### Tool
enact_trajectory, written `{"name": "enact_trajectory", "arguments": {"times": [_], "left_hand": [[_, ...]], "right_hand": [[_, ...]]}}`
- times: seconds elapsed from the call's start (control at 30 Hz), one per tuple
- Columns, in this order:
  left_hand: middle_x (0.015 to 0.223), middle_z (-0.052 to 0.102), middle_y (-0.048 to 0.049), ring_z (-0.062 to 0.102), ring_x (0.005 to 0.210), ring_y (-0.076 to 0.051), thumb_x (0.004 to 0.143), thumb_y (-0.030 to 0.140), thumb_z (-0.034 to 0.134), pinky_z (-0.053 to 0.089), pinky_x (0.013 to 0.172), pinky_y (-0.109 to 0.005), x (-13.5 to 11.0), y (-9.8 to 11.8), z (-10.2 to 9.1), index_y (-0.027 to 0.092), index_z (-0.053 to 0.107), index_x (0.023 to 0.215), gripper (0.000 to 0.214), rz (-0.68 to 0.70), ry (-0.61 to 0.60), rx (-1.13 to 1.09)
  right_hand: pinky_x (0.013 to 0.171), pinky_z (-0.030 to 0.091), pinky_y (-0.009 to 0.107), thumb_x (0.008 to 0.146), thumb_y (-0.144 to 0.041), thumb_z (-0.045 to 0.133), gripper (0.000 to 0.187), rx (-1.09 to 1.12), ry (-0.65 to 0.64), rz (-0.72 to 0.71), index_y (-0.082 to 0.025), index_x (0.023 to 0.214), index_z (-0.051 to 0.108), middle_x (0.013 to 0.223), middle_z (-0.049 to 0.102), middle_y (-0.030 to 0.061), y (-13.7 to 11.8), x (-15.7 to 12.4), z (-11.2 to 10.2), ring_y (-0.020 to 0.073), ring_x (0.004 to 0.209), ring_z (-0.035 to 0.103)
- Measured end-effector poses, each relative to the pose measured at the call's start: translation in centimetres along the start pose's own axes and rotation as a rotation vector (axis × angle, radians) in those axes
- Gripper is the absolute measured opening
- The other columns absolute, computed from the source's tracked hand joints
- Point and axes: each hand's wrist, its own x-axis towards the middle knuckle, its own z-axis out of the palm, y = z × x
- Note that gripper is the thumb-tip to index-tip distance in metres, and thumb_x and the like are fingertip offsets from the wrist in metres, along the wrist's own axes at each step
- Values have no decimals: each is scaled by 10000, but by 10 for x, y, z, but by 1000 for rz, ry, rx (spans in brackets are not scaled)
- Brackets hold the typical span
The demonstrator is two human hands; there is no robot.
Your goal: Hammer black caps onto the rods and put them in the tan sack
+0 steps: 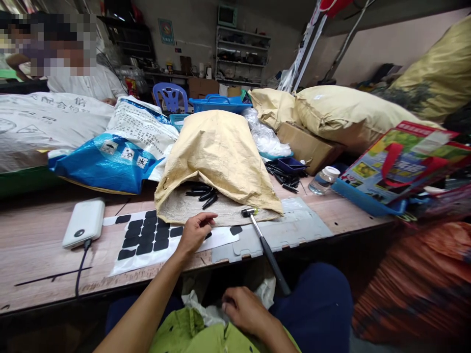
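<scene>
My left hand (196, 231) is over the sheet of black stickers (149, 233), just in front of the open mouth of a yellow woven sack (217, 142). Its fingers are bent and drawn together; anything between them is too small to make out. Several black pen-like pieces (209, 198) lie inside the sack's mouth. Low over my lap, my right hand (243, 306) has curled fingers, and what they hold, if anything, is hidden. Between the hands and to the right, a small hammer (270, 257) rests with its head on the sack's lip and its handle past the table edge.
On the left are a white power bank (84, 223) with a cable and a blue-white sack (121, 147). To the right stand a clear bottle (324, 180), more black pieces (285, 174), a cardboard box (307, 144) and a colourful bag (397, 162). Another person sits at back left.
</scene>
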Motion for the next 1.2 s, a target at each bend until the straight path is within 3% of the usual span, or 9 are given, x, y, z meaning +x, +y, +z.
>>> {"name": "enact_trajectory", "arguments": {"times": [0.1, 0.2, 0.33, 0.4, 0.53, 0.67, 0.83, 1.03, 1.2], "left_hand": [[824, 727, -42, 641, 751, -181, 691, 236, 612, 485, 683, -274, 14, 11, -6, 158, 765, 981, 338, -93, 65, 30], [823, 725, -33, 629, 727, -181, 747, 275, 629, 473, 703, -294, 35, 24, -9, 187, 749, 918, 227, -54, 174, 345], [952, 730, -71, 657, 879, -247, 817, 379, 664, 471, 751, -338, 58, 28, -2, 208, 725, 955, 228, -95, 246, 748], [1047, 716, -98, 652, 976, -294, 830, 457, 677, 474, 764, -364, 62, 24, 3, 217, 714, 1004, 299, -139, 242, 863], [1092, 683, -105, 624, 1052, -316, 867, 464, 661, 470, 790, -383, 60, 15, 7, 227, 706, 1001, 276, -122, 217, 953], [986, 673, -71, 607, 998, -263, 881, 405, 675, 460, 815, -350, 48, 16, 6, 220, 710, 942, 198, 74, 113, 869], [898, 704, -28, 583, 928, -234, 846, 347, 729, 442, 811, -332, 25, 16, 13, 226, 712, 913, 139, 220, -95, 700], [916, 715, -23, 575, 924, -233, 814, 297, 757, 433, 837, -348, 10, 11, 16, 228, 720, 928, 138, 232, -106, 655], [896, 704, -18, 574, 912, -228, 808, 300, 757, 424, 831, -348, 10, 14, 14, 231, 725, 914, 131, 215, -120, 652]], "right_hand": [[662, 420, 225, 911, -250, 587, 192, 201, 104, -234, -247, 1018, 747, 873, 737, -2, -32, -19, -37, 153, 778, 661], [715, 440, 234, 980, -277, 529, 205, 263, 341, -352, -226, 982, 727, 857, 684, 9, -44, -31, -76, 146, 794, 635], [791, 470, 295, 997, -320, 504, 239, 90, 798, -214, -200, 986, 710, 889, 637, 55, -21, -26, -106, 190, 845, 622], [808, 481, 332, 964, -333, 544, 233, -90, 902, -75, -200, 1057, 712, 933, 626, 74, -5, -20, -109, 218, 861, 619], [729, 505, 336, 931, -369, 588, 336, -273, 880, 94, -212, 1217, 667, 987, 614, 77, 15, -12, -100, 229, 829, 628], [763, 526, 355, 956, -335, 525, 348, -194, 856, 62, -181, 1246, 642, 1050, 630, 102, 20, -8, -94, 247, 894, 649], [772, 541, 338, 976, -371, 537, 319, 207, 850, -92, -183, 1197, 672, 968, 663, 91, 20, -11, -94, 228, 879, 646], [533, 500, 260, 992, -416, 518, 428, 787, 796, -226, -220, 1373, 510, 891, 655, 37, -8, -29, -82, 145, 631, 582], [692, 576, 283, 1003, -341, 491, 440, 522, 758, -181, -252, 1434, 510, 1140, 692, 76, -22, -21, -79, 168, 821, 676]]}}
